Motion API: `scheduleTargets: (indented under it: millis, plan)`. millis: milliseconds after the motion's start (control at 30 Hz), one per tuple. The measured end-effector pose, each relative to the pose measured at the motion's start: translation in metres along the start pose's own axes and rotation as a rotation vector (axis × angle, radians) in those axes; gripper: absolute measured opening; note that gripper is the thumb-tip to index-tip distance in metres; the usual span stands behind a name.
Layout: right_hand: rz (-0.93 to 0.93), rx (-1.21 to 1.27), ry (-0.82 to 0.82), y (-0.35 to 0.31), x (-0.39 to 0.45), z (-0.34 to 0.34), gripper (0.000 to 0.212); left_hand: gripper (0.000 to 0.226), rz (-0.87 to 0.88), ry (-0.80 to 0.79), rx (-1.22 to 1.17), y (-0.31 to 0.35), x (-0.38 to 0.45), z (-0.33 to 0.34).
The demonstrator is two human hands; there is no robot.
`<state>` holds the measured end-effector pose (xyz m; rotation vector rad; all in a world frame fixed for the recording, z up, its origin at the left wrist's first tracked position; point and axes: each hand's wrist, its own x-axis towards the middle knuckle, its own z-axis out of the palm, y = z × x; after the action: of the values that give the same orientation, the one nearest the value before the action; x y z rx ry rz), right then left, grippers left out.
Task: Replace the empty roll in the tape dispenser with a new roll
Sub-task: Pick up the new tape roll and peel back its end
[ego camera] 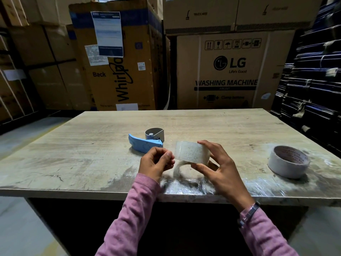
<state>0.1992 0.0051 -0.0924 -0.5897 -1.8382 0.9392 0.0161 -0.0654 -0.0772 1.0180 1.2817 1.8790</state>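
A clear tape roll (191, 152) is held just above the wooden table (92, 150), near its front edge. My right hand (217, 167) grips the roll with fingers over its top and thumb beneath. My left hand (156, 162) pinches the roll's left edge, where the loose tape end seems to be. Behind my left hand lies the blue tape dispenser (145, 142) with its grey metal roll holder. A second, white tape roll (287, 160) with a brown core lies flat at the right.
Large cardboard appliance boxes (227, 69) stand right behind the table. Dark stacked bundles (313, 80) fill the right side. Clear film (184, 185) is stuck along the table's front edge under my hands.
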Motion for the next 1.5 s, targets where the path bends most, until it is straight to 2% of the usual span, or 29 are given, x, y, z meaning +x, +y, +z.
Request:
scheduleTargets:
  millis: [167, 233, 367, 467, 533, 667, 800, 933, 1100, 1367, 1500]
  plan:
    - [0.01, -0.004, 0.043, 0.001, 0.0, 0.0, 0.057, 0.011, 0.029, 0.007, 0.058, -0.004, -0.005, -0.001]
    - [-0.021, -0.046, 0.037, 0.001, -0.001, 0.001, 0.057, 0.008, 0.063, 0.033, 0.166, -0.006, -0.003, -0.002]
    - [-0.069, -0.129, 0.021, -0.001, -0.003, 0.005, 0.058, 0.026, 0.199, 0.06, 0.428, 0.0, 0.003, 0.005]
    - [-0.077, -0.099, 0.025, -0.002, -0.003, 0.005, 0.057, 0.01, 0.26, 0.123, 0.547, -0.001, 0.007, 0.009]
    - [-0.082, -0.09, 0.024, -0.002, -0.003, 0.006, 0.056, 0.018, 0.185, 0.146, 0.468, -0.006, 0.009, 0.007]
    - [-0.097, -0.109, 0.021, -0.003, -0.002, 0.006, 0.056, 0.023, -0.126, 0.218, 0.061, -0.014, 0.005, 0.012]
    - [-0.062, -0.037, 0.054, -0.005, -0.002, 0.004, 0.055, 0.016, -0.231, 0.283, -0.236, -0.01, 0.004, 0.022]
    - [-0.021, 0.015, 0.077, -0.004, -0.002, 0.001, 0.056, 0.021, -0.304, 0.327, -0.553, -0.007, 0.002, 0.032]
    - [-0.059, -0.003, 0.049, -0.003, -0.002, 0.002, 0.057, 0.021, -0.328, 0.345, -0.627, -0.003, 0.0, 0.032]
    - [0.045, 0.267, -0.018, -0.001, 0.001, -0.006, 0.055, 0.019, -0.242, 0.191, -0.599, 0.006, -0.005, 0.018]
    - [0.139, 0.475, -0.033, 0.0, 0.002, -0.008, 0.064, 0.02, -0.218, 0.16, -0.649, 0.012, -0.009, 0.017]
